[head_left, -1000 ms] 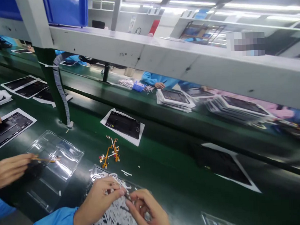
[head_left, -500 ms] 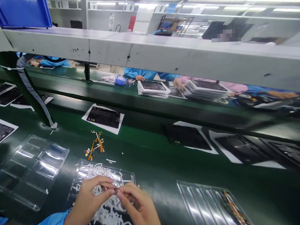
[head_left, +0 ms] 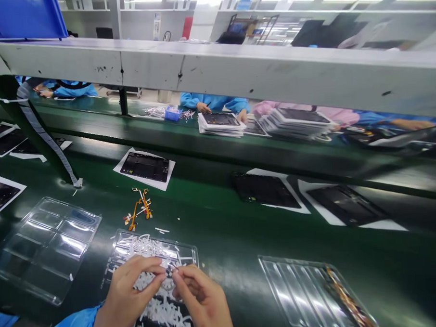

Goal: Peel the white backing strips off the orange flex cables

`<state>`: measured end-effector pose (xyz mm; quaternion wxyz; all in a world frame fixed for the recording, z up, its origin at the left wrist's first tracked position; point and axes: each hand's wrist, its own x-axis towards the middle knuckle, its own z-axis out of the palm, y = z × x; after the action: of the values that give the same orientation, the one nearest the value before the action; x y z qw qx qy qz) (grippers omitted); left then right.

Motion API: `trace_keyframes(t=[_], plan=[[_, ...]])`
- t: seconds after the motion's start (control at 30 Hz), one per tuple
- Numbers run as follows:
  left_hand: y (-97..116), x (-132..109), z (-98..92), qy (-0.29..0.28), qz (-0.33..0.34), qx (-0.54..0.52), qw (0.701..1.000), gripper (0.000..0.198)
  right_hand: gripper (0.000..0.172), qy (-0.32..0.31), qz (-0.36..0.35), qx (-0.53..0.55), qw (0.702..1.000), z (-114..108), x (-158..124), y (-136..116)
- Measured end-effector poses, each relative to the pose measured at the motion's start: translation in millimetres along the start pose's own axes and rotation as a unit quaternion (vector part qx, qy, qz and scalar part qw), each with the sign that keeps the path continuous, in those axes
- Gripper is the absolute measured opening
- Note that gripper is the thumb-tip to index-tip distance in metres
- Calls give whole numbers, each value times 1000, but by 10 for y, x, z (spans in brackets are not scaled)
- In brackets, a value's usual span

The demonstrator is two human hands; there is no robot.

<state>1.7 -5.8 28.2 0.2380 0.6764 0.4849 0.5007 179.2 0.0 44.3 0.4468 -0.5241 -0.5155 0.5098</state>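
Observation:
My left hand pinches a small dark and pale part between thumb and forefinger; it is too small to name. Thumb and forefinger of my right hand close at the part's right side, around a thin piece I cannot make out. Both hands are over a clear plastic tray heaped with white paper-like strips. Beyond the tray lie several orange flex cables with white pieces on them. To the right, a ribbed clear tray holds a row of flex cables.
A compartmented clear tray lies on the left. Black panels on white sheets, such as this panel, line the green surface. A grey beam crosses above, with a slanted post. Co-workers sit beyond, near stacked panels.
My right fingertips have drawn slightly away from the left ones, so more of the small part shows. Another person's hand has appeared over a panel at the left edge. The view has shifted a little.

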Motion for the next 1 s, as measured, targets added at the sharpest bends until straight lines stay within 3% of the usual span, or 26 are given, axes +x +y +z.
trace_keyframes(t=[0.23,0.6,0.87,0.93,1.0], plan=[[-6,9,9,-3,-6,2,1000,25,28,-34,-26,-17,999,80,-8,-19],[1,16,-11,-19,-25,22,999,44,27,-76,-27,-75,994,89,1,-61],[-17,-24,-28,-22,18,28,999,48,23,-84,-36,-87,992,112,-27,-46],[-42,-38,-31,-30,2,13,999,48,25,-94,-37,-93,991,106,-25,-61],[-79,-44,-34,-59,-60,-46,995,42,30,-115,-18,-76,990,76,-9,-70]])
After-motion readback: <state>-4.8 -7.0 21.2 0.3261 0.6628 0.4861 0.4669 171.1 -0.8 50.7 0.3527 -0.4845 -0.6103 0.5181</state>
